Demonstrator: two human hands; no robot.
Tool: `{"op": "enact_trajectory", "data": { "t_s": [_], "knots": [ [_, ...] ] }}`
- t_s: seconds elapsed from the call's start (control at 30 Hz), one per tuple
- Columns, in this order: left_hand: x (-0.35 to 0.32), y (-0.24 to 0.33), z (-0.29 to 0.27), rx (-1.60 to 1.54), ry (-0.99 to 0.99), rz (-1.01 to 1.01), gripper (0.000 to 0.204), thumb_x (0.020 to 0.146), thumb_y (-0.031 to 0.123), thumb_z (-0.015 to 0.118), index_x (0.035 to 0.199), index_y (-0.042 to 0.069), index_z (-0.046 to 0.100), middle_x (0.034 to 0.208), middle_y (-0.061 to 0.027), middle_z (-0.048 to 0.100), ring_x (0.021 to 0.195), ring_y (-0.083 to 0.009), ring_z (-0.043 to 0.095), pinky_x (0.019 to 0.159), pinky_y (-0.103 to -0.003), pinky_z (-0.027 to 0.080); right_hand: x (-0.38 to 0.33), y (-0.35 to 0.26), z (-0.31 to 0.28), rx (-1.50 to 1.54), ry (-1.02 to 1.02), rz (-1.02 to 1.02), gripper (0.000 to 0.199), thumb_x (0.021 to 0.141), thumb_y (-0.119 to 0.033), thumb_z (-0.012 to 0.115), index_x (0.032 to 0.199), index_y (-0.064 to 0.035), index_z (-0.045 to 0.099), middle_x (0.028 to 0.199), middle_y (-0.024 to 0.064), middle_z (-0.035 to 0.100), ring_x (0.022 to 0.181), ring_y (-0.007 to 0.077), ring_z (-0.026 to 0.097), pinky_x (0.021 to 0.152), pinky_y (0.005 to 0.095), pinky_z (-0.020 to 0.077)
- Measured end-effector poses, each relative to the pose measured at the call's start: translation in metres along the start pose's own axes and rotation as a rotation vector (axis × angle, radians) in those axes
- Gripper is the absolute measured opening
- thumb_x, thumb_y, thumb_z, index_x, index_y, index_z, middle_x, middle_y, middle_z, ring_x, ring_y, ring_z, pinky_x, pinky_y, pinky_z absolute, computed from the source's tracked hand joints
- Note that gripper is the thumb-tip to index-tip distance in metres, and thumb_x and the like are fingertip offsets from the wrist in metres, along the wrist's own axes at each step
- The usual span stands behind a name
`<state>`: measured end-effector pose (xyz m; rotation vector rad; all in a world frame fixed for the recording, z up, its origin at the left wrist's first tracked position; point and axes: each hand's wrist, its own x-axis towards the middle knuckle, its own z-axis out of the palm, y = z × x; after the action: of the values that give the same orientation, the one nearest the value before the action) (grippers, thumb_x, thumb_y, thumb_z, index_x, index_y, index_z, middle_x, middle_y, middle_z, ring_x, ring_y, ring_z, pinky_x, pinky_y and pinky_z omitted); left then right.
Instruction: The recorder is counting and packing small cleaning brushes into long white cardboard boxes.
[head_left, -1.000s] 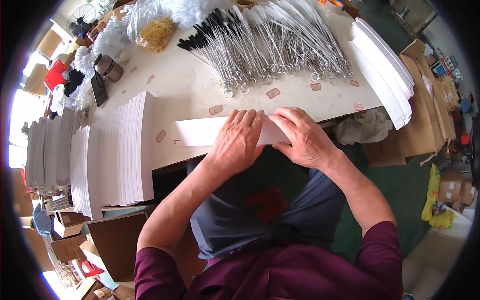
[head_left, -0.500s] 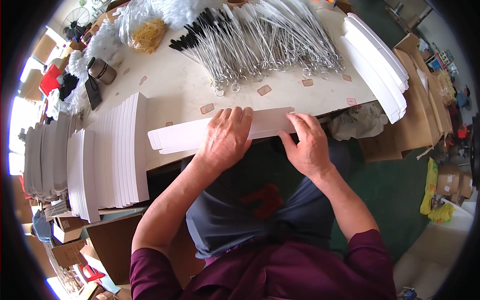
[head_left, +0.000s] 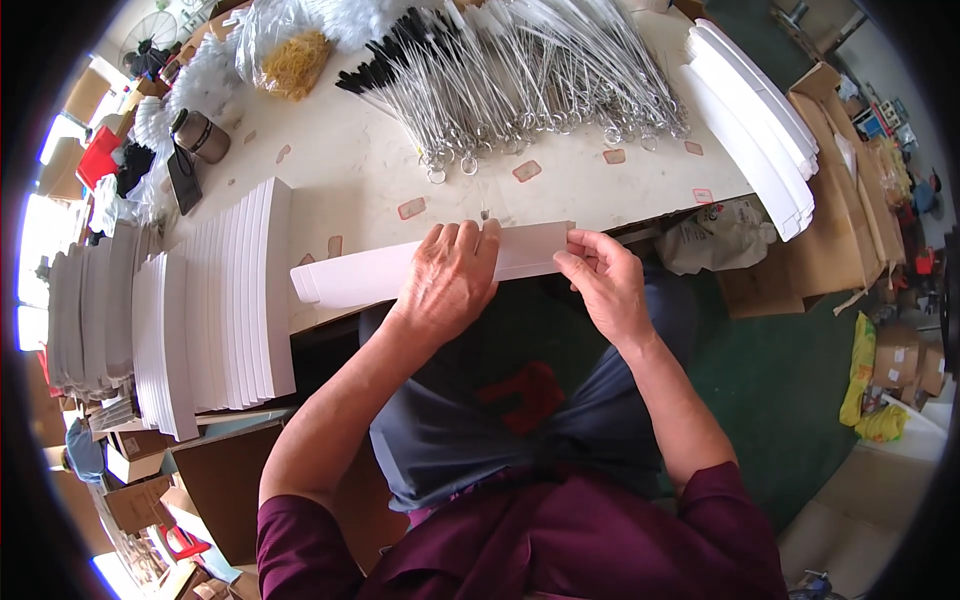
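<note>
A long, narrow white paper carton (head_left: 360,275) lies at the near edge of the table, slanting slightly up to the right. My left hand (head_left: 447,275) rests across its middle, fingers together over the top and thumb near the front edge, gripping it. At the carton's right end, my right hand (head_left: 603,280) pinches the end flap between thumb and fingers. Part of that end is hidden by the fingertips. Just beyond my left fingers, a small dark object (head_left: 485,214) sits on the table, too small to name.
Stacks of white cartons stand at the left (head_left: 225,300) and far right (head_left: 745,130). Wire-handled brushes (head_left: 530,90) with ring ends lie in a heap at the back. A bottle (head_left: 202,137), a phone (head_left: 184,180) and a bag of yellow rubber bands (head_left: 293,65) are back left. Cardboard boxes (head_left: 820,230) sit right.
My right hand has shifted slightly left, and its thumb and fingers have closed on the carton's right end. The carton has moved slightly left, and its end sticks out less.
</note>
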<state>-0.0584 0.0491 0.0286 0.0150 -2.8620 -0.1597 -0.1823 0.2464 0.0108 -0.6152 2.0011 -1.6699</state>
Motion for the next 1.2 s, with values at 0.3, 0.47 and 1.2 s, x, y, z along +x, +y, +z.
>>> {"op": "enact_trajectory", "data": {
  "t_s": [0.3,0.47,1.2],
  "knots": [
    [-0.003,-0.002,0.003,0.012,0.002,0.034,0.066,0.073,0.02,0.08,0.13,-0.005,0.056,0.118,-0.0181,0.062,0.105,-0.0331,0.064,0.093,-0.043,0.052,-0.005,-0.016,-0.005,0.137,-0.088,0.089,0.037,0.098,-0.023,0.073,0.12,0.0064,0.066,0.095,0.0072,0.072,0.075,0.0087,0.065,0.062,0.0247,0.0541],
    [-0.005,-0.001,-0.002,-0.001,-0.008,0.057,0.064,0.075,0.02,0.078,0.13,-0.005,0.057,0.121,-0.0187,0.063,0.107,-0.0329,0.064,0.095,-0.044,0.052,0.0,-0.016,-0.015,0.216,-0.23,0.245,0.039,0.099,-0.027,0.071,0.118,0.0071,0.065,0.097,0.0102,0.071,0.064,0.0113,0.066,0.051,0.024,0.0519],
    [0.006,-0.002,-0.015,-0.158,-0.012,0.049,0.052,0.076,0.02,0.081,0.119,0.0,0.063,0.11,-0.0149,0.069,0.099,-0.0342,0.069,0.084,-0.044,0.057,0.009,-0.034,0.006,-0.988,-0.223,-0.808,0.063,0.083,-0.024,0.081,0.133,0.0048,0.056,0.128,0.0173,0.062,0.121,0.0332,0.058,0.107,0.0449,0.0448]
  ]
}}
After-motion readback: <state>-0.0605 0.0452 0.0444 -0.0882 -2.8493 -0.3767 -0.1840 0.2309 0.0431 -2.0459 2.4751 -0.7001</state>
